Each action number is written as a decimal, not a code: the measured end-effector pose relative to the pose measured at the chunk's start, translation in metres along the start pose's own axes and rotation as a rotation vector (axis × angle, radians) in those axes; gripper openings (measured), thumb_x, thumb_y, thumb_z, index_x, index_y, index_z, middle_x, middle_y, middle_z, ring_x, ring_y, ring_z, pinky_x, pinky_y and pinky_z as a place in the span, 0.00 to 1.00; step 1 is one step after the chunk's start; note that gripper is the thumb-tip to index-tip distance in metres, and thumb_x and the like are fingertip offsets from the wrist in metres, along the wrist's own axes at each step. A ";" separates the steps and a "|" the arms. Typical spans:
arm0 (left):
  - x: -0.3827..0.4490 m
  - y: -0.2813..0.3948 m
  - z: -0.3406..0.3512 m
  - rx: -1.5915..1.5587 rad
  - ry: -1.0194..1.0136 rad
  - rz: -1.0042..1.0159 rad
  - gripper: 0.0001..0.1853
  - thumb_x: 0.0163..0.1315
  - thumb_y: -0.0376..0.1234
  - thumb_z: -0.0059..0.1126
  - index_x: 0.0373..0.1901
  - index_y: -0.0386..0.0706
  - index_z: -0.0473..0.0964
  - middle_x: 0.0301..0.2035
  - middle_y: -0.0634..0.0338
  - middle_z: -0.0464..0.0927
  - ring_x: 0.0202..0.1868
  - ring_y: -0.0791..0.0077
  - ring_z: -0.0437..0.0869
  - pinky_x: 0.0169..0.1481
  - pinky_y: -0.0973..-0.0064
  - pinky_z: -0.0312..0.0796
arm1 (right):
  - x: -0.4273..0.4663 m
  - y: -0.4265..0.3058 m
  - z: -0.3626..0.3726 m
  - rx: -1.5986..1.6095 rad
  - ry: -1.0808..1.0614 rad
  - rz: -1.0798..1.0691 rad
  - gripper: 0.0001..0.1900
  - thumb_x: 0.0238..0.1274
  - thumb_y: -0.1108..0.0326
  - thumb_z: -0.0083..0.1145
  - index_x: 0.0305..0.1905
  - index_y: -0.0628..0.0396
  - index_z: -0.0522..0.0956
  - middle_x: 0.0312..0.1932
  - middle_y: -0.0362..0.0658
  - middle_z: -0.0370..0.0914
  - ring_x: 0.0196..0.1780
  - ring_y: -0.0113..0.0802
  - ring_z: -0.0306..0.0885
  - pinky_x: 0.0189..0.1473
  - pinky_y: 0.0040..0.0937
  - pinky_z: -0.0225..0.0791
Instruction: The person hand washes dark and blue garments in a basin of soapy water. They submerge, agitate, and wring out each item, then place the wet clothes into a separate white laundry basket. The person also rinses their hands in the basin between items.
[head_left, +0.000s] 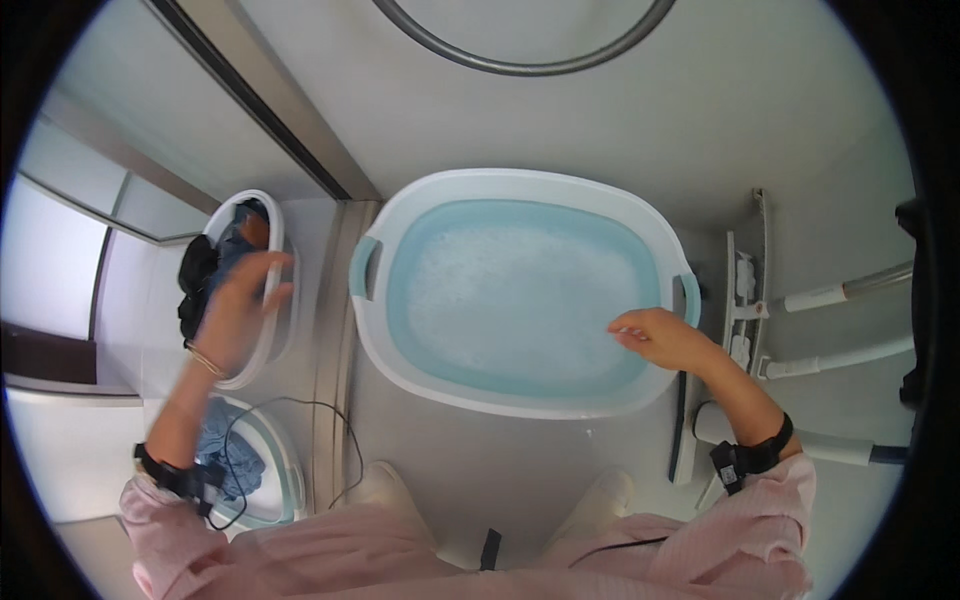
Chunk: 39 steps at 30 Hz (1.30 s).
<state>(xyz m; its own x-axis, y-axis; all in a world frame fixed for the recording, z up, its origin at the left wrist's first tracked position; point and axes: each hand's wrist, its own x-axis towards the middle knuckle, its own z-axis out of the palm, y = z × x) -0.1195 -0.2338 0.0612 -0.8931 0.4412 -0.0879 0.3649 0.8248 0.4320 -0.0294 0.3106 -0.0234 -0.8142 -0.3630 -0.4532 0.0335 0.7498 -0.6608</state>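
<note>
A white and light-blue plastic wash basin (525, 409) stands on the floor before me, holding cloudy water with some foam. My right hand (656, 337) hovers over its right side near the handle, fingers loosely bent and holding nothing. At the left, my left hand (244, 292), blurred, reaches over a white laundry basket (277, 217) with its fingers apart. Dark clothes (199, 264) fill that basket, and some hang over its left rim. Below it, partly hidden by my left forearm, a second white and blue basin (289, 450) holds blue cloth (238, 457).
A metal door track (334, 300) runs between the baskets and the large basin. Mop or squeegee heads with poles (817, 298) lean at the right. A grey shower hose (517, 69) loops above. A black cable (352, 431) trails near my left arm.
</note>
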 end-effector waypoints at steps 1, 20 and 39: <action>0.010 0.048 0.025 -0.333 -0.167 -0.059 0.23 0.70 0.38 0.56 0.64 0.41 0.71 0.56 0.56 0.78 0.60 0.61 0.76 0.68 0.66 0.65 | 0.004 0.004 0.011 0.087 -0.054 -0.045 0.14 0.68 0.65 0.54 0.53 0.59 0.80 0.47 0.54 0.83 0.49 0.46 0.82 0.53 0.37 0.74; 0.107 0.107 0.194 0.012 -1.229 0.164 0.34 0.70 0.58 0.43 0.65 0.43 0.71 0.64 0.47 0.70 0.68 0.51 0.68 0.73 0.62 0.58 | 0.026 0.035 0.066 -0.010 -0.441 -0.070 0.23 0.70 0.58 0.49 0.65 0.54 0.73 0.60 0.58 0.75 0.62 0.53 0.73 0.64 0.44 0.65; 0.106 0.052 0.195 -0.476 0.311 -0.167 0.22 0.69 0.39 0.53 0.63 0.45 0.69 0.61 0.52 0.72 0.63 0.58 0.74 0.65 0.63 0.68 | 0.016 0.049 0.027 0.122 0.694 -0.083 0.25 0.69 0.63 0.52 0.68 0.51 0.68 0.69 0.53 0.66 0.70 0.47 0.66 0.69 0.38 0.59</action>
<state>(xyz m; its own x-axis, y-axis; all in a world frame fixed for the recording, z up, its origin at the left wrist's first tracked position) -0.1440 -0.0748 -0.1005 -0.9897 0.1354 0.0472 0.1192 0.5930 0.7963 -0.0248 0.3266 -0.0793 -0.9969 0.0503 0.0609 -0.0133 0.6531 -0.7572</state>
